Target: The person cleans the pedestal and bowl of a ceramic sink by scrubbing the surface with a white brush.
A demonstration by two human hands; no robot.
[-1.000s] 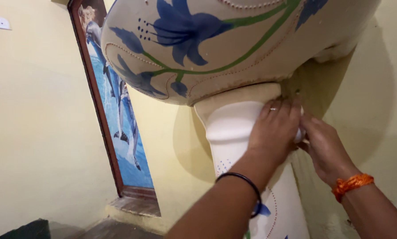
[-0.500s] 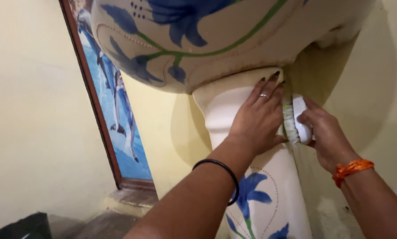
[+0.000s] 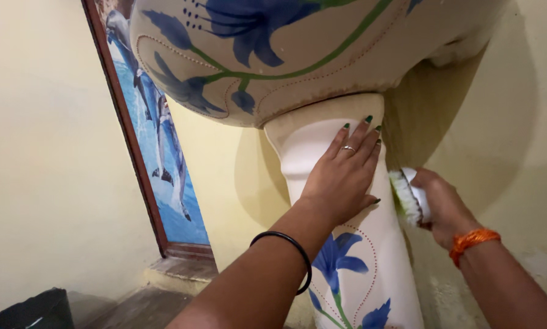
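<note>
A cream wash basin (image 3: 298,55) painted with blue flowers and green stems hangs on the wall above a matching pedestal (image 3: 371,268). My left hand (image 3: 343,173) lies flat on the upper pedestal, fingers spread, a ring on one finger and a black bangle at the wrist. My right hand (image 3: 439,204), with an orange thread at the wrist, grips a small white scrub brush (image 3: 407,196). Its greenish bristles press against the right back side of the pedestal, next to the wall.
A yellow wall (image 3: 505,152) stands close behind the pedestal. A door (image 3: 154,140) with a brown frame and a blue dolphin picture is at the left, above a step (image 3: 182,268). A dark object (image 3: 29,311) sits on the floor at bottom left.
The brush and my right hand have moved down the pedestal's right side. My left hand stays flat on the upper pedestal. The view has shifted slightly.
</note>
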